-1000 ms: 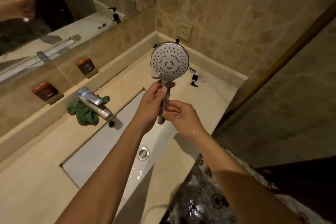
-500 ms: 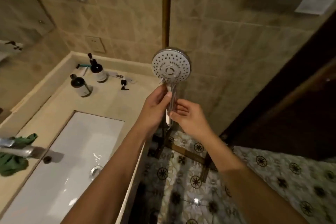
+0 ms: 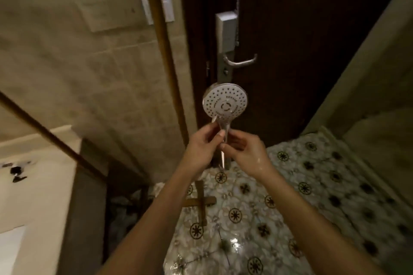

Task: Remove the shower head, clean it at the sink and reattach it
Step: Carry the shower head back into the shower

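Two-thirds through, going by what shows. Definitely detached: shower head [image 3: 225, 103] held up free in the air, spray face toward the camera, upright on its chrome handle [image 3: 224, 140], no hose visible on the bottom end.

Can't confirm the cleaning, but reads as done or nearly so: wet sheen on the right hand [image 3: 243, 148], drops on the wrist, and only a sliver of pale counter [image 3: 33, 185] showing at the left edge of view. Can't make out the basin for certain.

Gripping with both. Left hand [image 3: 202, 144] pinching the handle just under the head, thumb and fingers curled on it. Right hand close beside, fingers curled round the stem a bit lower, nearly touching the left.

Held in front of a dark door [image 3: 301, 51], just below its lever [image 3: 240, 62], over the patterned floor tiles [image 3: 312, 196].

Left to do, as a guess: get to the hose or bracket (neither in view anywhere) and screw or clip the head back on.

Worth watching the wet grip on smooth chrome, plus the glossy wet patch on the floor near the bottom edge. Can't tell whether the nozzles are actually clean, way too blurry for that.
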A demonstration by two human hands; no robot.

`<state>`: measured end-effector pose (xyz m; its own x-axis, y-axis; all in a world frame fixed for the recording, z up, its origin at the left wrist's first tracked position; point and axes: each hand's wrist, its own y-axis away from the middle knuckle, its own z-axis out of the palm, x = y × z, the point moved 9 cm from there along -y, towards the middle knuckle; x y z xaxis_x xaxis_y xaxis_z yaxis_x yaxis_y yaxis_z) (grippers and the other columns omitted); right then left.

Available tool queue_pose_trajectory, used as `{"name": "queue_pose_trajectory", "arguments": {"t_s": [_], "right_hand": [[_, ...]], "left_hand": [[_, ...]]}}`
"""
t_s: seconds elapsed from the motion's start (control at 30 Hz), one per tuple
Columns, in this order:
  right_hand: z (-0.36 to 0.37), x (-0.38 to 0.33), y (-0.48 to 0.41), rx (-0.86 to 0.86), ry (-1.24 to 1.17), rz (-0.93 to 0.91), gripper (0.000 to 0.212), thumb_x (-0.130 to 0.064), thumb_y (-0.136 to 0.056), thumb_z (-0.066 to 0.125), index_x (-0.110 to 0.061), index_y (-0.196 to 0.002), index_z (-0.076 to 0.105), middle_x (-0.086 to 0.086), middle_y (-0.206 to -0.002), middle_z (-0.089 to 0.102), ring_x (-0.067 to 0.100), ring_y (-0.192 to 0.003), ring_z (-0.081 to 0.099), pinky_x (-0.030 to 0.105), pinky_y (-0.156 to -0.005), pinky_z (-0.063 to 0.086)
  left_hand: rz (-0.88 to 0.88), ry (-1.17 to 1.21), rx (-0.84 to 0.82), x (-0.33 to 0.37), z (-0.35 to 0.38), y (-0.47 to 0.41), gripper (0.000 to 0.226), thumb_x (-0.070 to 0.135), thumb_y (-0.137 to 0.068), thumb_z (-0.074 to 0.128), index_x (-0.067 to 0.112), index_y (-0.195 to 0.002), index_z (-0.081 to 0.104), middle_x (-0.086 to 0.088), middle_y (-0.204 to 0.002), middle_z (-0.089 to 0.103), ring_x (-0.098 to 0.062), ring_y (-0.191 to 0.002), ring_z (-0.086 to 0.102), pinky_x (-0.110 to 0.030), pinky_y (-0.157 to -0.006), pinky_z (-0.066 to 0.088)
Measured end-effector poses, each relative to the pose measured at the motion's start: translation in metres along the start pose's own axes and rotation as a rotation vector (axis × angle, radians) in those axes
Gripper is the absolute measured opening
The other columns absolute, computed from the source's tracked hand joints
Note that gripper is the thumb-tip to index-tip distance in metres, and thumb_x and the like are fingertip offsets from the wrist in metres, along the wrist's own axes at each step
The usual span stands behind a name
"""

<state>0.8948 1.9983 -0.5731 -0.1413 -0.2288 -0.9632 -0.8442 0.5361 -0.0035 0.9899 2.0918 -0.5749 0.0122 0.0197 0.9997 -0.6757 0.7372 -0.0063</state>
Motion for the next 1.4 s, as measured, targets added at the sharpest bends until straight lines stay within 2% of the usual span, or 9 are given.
{"name": "queue_pose_trajectory", "arguments": {"t_s": [0.13,0.37,0.53,0.73,0.87,1.0,1.2,1.3,1.4], "right_hand": [[-0.107,0.02,0.009,0.141,0.032,-0.003,0.042,-0.019,-0.089,0.079,-0.025,-0.13,0.071,-0.007,-0.115,0.079,0.009,-0.108,0.075,0.044,-0.1,0.059],[-0.258,0.068,0.026,0.419,-0.018,0.108,0.064,-0.004,-0.08,0.085,-0.036,-0.128,0.059,-0.003,-0.118,0.073,0.013,-0.111,0.071,0.039,-0.097,0.061],[-0.334,0.099,0.027,0.558,-0.099,0.173,0.062,0.005,-0.078,0.083,-0.015,-0.132,0.059,0.014,-0.112,0.075,0.029,-0.102,0.076,0.041,-0.091,0.063],[-0.412,0.136,0.013,0.73,-0.168,0.226,0.054,0.004,-0.084,0.08,-0.032,-0.118,0.06,0.011,-0.106,0.076,0.023,-0.093,0.078,0.033,-0.079,0.064],[-0.465,0.158,-0.012,0.861,-0.267,0.262,0.054,0.009,-0.084,0.077,-0.018,-0.126,0.058,0.008,-0.098,0.075,0.017,-0.081,0.076,0.032,-0.074,0.063],[-0.515,0.174,-0.039,0.98,-0.35,0.304,0.057,0.01,-0.084,0.076,-0.014,-0.132,0.057,0.01,-0.096,0.073,0.02,-0.083,0.074,0.045,-0.084,0.062],[-0.586,0.19,-0.055,1.098,-0.396,0.31,0.053,0.008,-0.083,0.077,-0.016,-0.126,0.059,0.009,-0.094,0.076,0.014,-0.078,0.076,0.038,-0.078,0.064],[-0.624,0.2,-0.055,1.143,-0.421,0.299,0.044,0.004,-0.085,0.077,-0.017,-0.12,0.062,-0.001,-0.086,0.08,0.008,-0.079,0.076,0.024,-0.071,0.06],[-0.66,0.213,-0.05,1.159,-0.433,0.293,0.035,-0.006,-0.09,0.076,-0.016,-0.122,0.063,-0.002,-0.087,0.081,0.011,-0.083,0.076,0.025,-0.075,0.06]], "left_hand": [[-0.02,0.042,-0.16,0.001,0.111,-0.033,0.028,0.011,-0.106,0.056,0.024,-0.128,0.07,-0.002,-0.125,0.076,-0.021,-0.122,0.069,-0.04,-0.105,0.055],[-0.165,0.002,-0.431,-0.012,0.26,-0.071,0.034,0.014,-0.108,0.054,0.025,-0.139,0.063,0.004,-0.123,0.075,-0.017,-0.12,0.07,-0.039,-0.098,0.06],[-0.224,-0.027,-0.554,-0.027,0.338,-0.102,0.048,0.012,-0.103,0.064,0.026,-0.148,0.054,-0.003,-0.132,0.07,-0.023,-0.121,0.07,-0.045,-0.102,0.058],[-0.295,-0.042,-0.737,-0.052,0.418,-0.159,0.066,0.001,-0.095,0.072,0.022,-0.153,0.047,-0.005,-0.137,0.068,-0.019,-0.113,0.074,-0.039,-0.096,0.061],[-0.31,-0.072,-0.856,-0.063,0.473,-0.204,0.054,0.001,-0.094,0.074,0.027,-0.138,0.056,0.001,-0.112,0.078,-0.008,-0.094,0.077,-0.025,-0.078,0.062],[-0.254,-0.14,-0.955,-0.062,0.525,-0.252,0.024,0.004,-0.095,0.074,0.018,-0.114,0.074,-0.009,-0.106,0.08,-0.013,-0.09,0.075,-0.027,-0.078,0.058],[-0.181,-0.211,-1.087,-0.058,0.602,-0.303,0.023,0.0,-0.096,0.07,0.0,-0.119,0.071,-0.014,-0.102,0.074,-0.005,-0.08,0.071,-0.014,-0.069,0.053],[-0.181,-0.212,-1.122,-0.061,0.64,-0.317,0.02,0.001,-0.095,0.072,0.009,-0.113,0.074,-0.009,-0.1,0.074,-0.008,-0.086,0.071,-0.015,-0.071,0.054],[-0.198,-0.185,-1.145,-0.065,0.679,-0.323,0.025,0.006,-0.094,0.074,0.029,-0.096,0.081,0.001,-0.093,0.08,-0.005,-0.087,0.076,-0.017,-0.07,0.057]]}}
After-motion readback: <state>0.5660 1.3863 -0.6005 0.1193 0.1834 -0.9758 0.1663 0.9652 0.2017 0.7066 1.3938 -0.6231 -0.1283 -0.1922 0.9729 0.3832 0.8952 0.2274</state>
